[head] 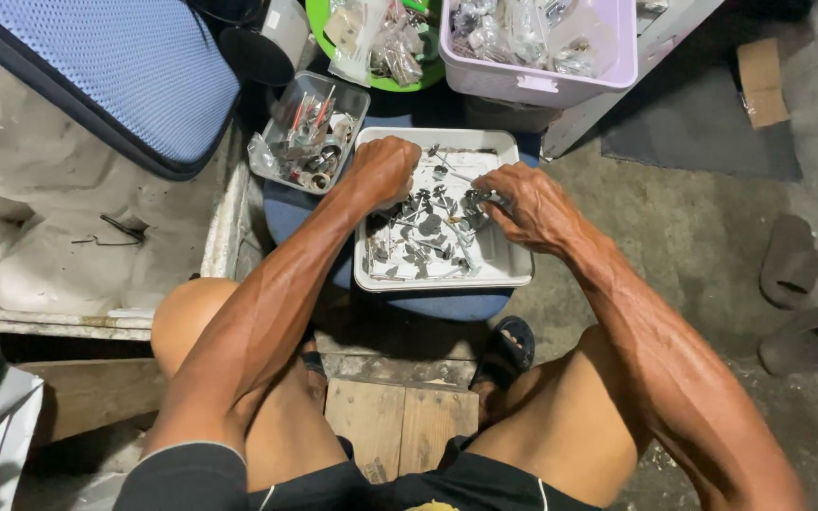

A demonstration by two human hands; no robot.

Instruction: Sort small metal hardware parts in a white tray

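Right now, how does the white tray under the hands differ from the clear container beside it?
The white tray is opaque, larger and shallow, with small metal parts spread flat; the clear container is see-through, smaller, and holds parts piled together, some with red on them. Both hands, left hand and right hand, work over the white tray; neither touches the clear container. Both are rectangular with rounded corners.

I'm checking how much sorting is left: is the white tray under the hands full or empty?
Partly full. Small metal parts lie scattered over the white tray, and both the left hand and right hand are in it.
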